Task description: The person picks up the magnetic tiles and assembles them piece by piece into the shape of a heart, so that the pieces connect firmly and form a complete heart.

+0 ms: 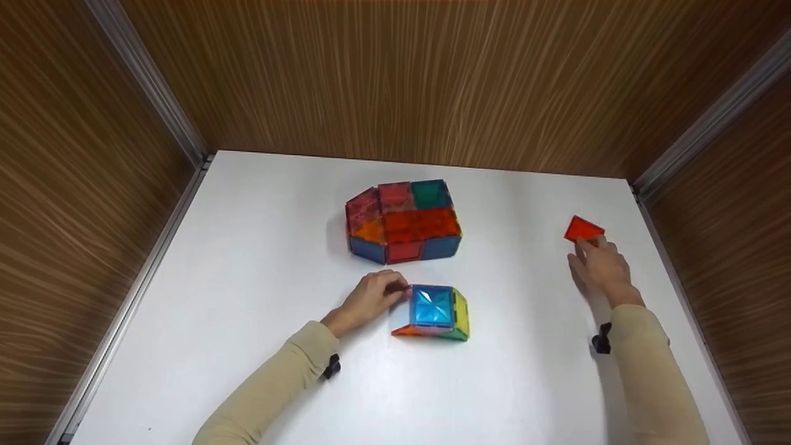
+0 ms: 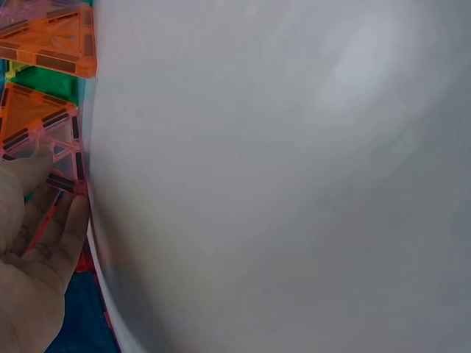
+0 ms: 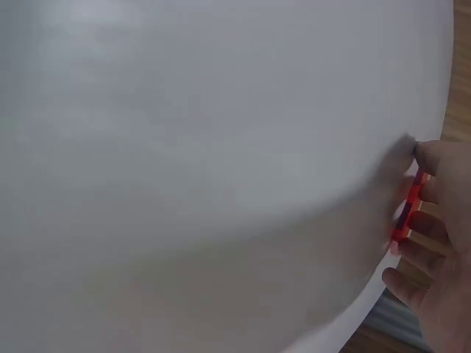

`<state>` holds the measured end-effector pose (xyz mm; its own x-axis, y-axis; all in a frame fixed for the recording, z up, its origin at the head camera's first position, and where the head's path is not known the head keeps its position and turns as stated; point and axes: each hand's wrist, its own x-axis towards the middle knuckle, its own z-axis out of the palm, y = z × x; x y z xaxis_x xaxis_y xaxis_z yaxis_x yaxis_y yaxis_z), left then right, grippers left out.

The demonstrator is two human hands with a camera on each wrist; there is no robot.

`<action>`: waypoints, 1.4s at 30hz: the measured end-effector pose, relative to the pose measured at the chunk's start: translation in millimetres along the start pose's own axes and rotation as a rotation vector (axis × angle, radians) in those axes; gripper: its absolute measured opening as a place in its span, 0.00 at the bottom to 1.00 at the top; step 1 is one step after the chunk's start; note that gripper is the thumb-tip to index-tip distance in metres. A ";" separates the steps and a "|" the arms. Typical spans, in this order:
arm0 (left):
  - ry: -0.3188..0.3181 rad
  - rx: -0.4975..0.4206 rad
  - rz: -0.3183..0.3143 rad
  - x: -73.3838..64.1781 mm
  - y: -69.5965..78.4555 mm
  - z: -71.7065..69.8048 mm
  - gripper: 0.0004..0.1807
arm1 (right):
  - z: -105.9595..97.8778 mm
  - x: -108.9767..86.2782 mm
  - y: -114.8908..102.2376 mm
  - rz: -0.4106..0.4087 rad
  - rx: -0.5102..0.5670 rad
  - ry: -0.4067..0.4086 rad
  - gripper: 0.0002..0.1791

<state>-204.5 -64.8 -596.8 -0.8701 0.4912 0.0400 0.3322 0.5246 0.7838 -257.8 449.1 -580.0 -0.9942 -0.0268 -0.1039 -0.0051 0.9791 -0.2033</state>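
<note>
In the head view my left hand [image 1: 371, 296] is at the left side of a small structure of magnetic tiles, with a blue square tile [image 1: 432, 306] on top. The left wrist view shows its thumb and fingers pinching a pink triangular magnetic tile [image 2: 66, 147]. An orange triangular tile [image 2: 55, 40] sticks out nearby, and a yellow tile [image 1: 461, 312] forms the right side. Far to the right, my right hand [image 1: 605, 269] touches the near edge of a red magnetic tile [image 1: 582, 227] with its fingertips; its thumb lies apart, to the left.
Behind the small structure stands a larger closed one of red, blue, green and orange magnetic tiles [image 1: 420, 225]. Wood-grain panels [image 1: 395, 80] border the white table [image 1: 513, 371] at the back and both sides.
</note>
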 end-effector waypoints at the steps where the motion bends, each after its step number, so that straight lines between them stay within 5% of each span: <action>1: 0.003 0.001 0.001 0.0 0.3 -0.3 0.08 | 0.7 -1.3 -3.5 -0.014 -0.010 0.007 0.32; 15: 0.008 0.007 0.005 0.5 0.4 -1.6 0.08 | 12.6 -29.4 -40.2 -0.131 -0.054 0.105 0.26; 21: -0.010 0.012 -0.018 0.1 0.3 -2.1 0.08 | 9.3 -19.8 -28.9 -0.133 0.003 0.107 0.29; 31: -0.015 0.015 0.006 0.7 2.9 -0.1 0.08 | 1.9 -2.9 -1.3 -0.014 0.095 -0.081 0.46; 42: -0.008 0.017 0.012 0.8 -0.2 -1.0 0.08 | 5.3 -18.4 -18.7 -0.079 0.076 0.002 0.41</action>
<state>-205.6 -65.2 -596.3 -0.8630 0.5033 0.0442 0.3487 0.5300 0.7730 -238.8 430.2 -579.5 -0.9913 -0.1025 -0.0828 -0.0752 0.9559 -0.2839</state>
